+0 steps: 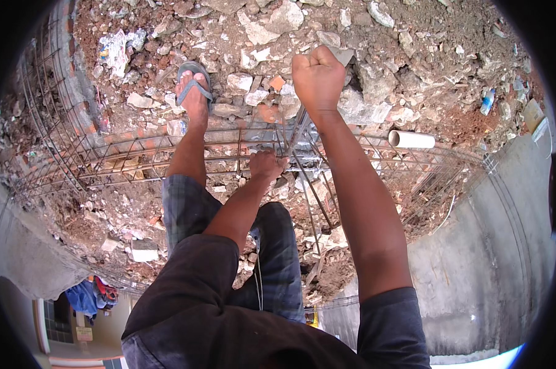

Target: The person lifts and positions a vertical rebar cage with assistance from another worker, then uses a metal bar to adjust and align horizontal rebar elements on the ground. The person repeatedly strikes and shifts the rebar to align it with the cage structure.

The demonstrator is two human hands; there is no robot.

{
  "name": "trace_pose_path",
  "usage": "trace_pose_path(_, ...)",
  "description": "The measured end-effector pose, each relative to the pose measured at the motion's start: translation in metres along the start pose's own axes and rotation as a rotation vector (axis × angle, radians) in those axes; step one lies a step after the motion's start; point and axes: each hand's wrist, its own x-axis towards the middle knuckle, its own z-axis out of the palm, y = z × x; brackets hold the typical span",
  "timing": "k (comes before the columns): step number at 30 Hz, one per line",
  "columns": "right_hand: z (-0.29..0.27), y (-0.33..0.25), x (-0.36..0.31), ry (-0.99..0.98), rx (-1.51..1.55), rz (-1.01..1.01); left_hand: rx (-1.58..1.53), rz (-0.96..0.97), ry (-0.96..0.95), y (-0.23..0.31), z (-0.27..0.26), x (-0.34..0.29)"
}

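My right hand (319,80) is raised over the rubble in a closed fist. A grey, flat-sided piece (345,56) sticks out past its knuckles, and a long dark strip (300,129) slants from below the wrist down to the bars; whether they are one tool I cannot make out. Lower down, my left hand (268,165) is closed at the rebar cage (222,155), its fingers curled at a steel bar. Thin upright and slanting rods (309,203) stand just right of that hand, beside grey wet-looking mortar (272,136).
My sandaled foot (194,89) stands on broken concrete and soil beyond the cage. A white pipe (411,139) lies to the right. More rebar (44,111) runs along a brick edge at far left. Grey walls (475,264) border the right, and clothes (92,296) hang at lower left.
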Motion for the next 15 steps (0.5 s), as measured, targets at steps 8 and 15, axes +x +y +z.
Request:
trace_pose_path(8, 0.072, 0.037, 0.049, 0.002, -0.332, 0.06, 0.061, -0.029, -0.043, 0.003, 0.001, 0.008)
trace_pose_path(15, 0.092, 0.042, 0.052, 0.055, -0.309, 0.062, -0.009, -0.078, -0.079, 0.001, -0.004, 0.01)
